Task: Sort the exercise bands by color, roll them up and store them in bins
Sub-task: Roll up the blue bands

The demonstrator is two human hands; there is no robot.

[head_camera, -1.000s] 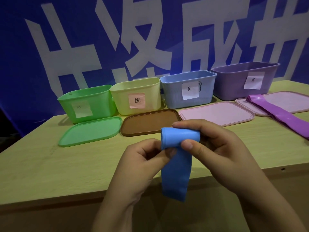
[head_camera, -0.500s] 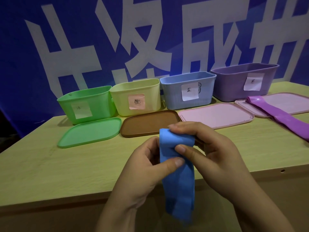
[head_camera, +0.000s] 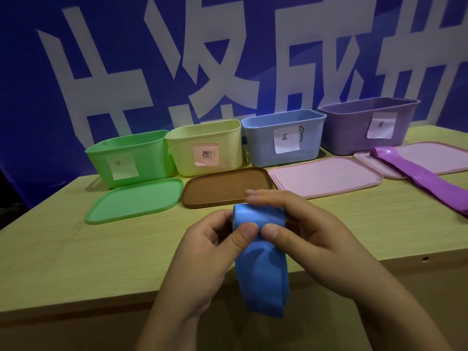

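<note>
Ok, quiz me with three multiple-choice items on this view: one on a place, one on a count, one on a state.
1. Where does the purple band lie?
A. in the green bin
B. across a pink lid and the table
C. on the brown lid

2. How many bins stand along the back?
A. four
B. two
C. six

3. What state is the blue band in?
A. flat on the table
B. fully rolled inside a bin
C. partly rolled, tail hanging

Answers: 1 B, it drapes off the right pink lid; 2 A, green, yellow, blue, purple; 3 C, the left hand and right hand pinch the roll.
</note>
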